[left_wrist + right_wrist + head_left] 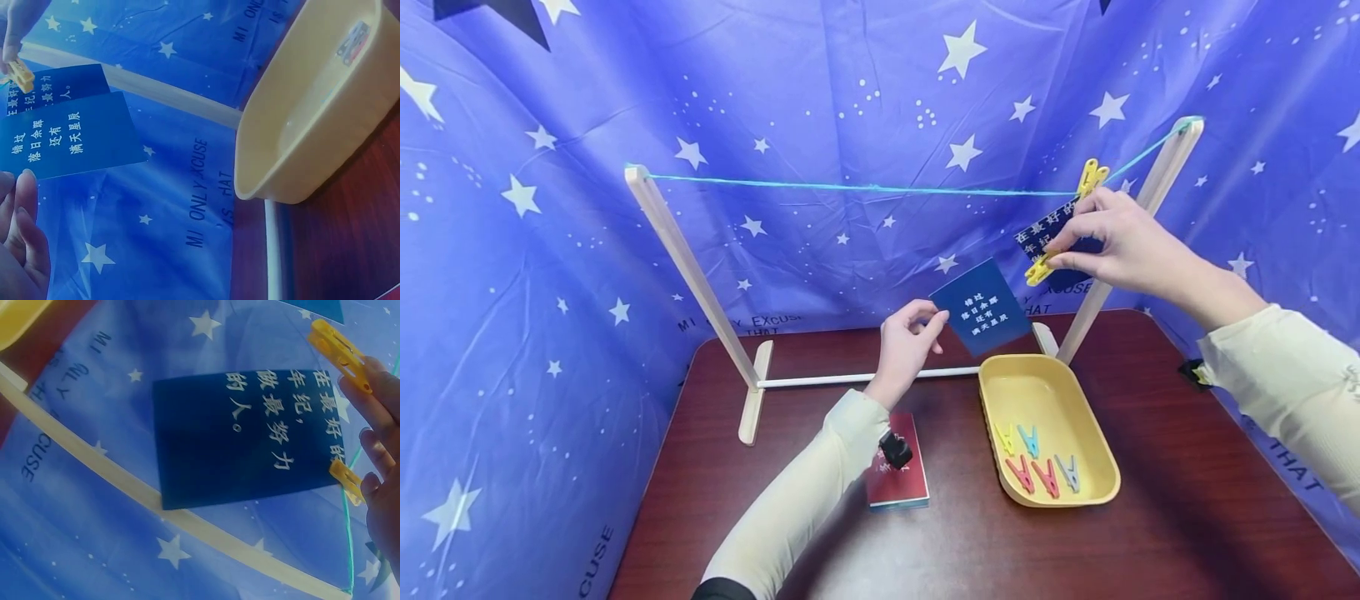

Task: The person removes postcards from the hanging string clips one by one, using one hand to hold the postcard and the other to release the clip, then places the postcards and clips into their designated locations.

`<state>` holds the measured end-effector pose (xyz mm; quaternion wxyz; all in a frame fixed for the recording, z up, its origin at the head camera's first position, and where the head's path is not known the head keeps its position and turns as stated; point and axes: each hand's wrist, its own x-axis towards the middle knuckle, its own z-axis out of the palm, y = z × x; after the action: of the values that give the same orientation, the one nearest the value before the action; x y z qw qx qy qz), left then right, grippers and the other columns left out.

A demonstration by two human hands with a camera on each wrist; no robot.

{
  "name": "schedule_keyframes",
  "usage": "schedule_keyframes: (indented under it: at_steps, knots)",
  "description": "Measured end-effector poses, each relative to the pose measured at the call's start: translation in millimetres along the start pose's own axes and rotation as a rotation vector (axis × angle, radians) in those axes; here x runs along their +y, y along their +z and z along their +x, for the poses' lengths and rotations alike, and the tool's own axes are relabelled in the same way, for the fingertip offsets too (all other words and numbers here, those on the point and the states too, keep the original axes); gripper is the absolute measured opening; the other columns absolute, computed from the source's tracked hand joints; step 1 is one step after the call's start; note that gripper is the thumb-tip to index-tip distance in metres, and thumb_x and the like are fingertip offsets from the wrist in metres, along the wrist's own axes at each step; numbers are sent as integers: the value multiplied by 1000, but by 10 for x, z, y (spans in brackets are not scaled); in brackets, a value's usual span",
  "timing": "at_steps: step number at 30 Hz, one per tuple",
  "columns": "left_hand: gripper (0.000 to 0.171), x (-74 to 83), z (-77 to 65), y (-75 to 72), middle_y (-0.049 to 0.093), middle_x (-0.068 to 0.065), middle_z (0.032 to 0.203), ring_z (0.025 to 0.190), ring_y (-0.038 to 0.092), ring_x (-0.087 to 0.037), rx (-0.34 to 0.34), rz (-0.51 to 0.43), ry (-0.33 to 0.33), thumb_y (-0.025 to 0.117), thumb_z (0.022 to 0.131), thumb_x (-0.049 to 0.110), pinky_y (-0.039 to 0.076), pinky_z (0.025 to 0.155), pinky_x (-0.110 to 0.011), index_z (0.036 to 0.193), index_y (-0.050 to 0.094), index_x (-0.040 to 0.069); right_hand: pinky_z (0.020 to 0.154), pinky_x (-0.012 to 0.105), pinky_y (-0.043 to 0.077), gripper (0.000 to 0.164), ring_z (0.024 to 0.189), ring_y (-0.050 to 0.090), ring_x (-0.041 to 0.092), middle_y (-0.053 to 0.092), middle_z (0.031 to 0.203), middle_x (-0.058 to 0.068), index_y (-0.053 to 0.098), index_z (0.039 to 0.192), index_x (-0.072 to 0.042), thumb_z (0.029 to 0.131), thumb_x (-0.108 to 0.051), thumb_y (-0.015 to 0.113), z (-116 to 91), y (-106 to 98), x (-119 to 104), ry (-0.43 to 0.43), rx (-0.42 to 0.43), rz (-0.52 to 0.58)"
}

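Observation:
My left hand (910,346) pinches a blue card (983,308) with white lettering by its left edge, in front of the drying frame. My right hand (1116,237) is up at the right end of the turquoise cord (865,188), pinching a yellow clothespin (1040,270). Another yellow clothespin (347,481) clips a dark blue lettered card (212,444) to the cord. This card hangs tilted in the head view, partly behind the right hand. In the left wrist view, the blue card (75,137) overlaps the hanging one.
A yellow tray (1097,442) on the table holds several coloured clothespins (1046,477). Left of it lies a red-topped stack of cards (910,483), partly behind the left wrist camera. Wooden posts (688,275) and a white crossbar (820,380) make up the frame.

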<state>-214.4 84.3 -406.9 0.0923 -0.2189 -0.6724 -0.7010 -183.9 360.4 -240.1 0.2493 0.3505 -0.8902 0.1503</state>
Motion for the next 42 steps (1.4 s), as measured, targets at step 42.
schedule_keyframes:
  at_steps: [42]
  knots:
    - [17, -118, -348, -197, 75, -27, 93, 46, 52, -8, -24, -18, -91, 75, 94, 3, 47, 51, -20, 107, 72, -7, 78, 43, 37, 20, 97, 49, 24, 71, 91, -2, 83, 98, -14, 79, -15, 89, -509, 544, 58, 206, -213, 19]
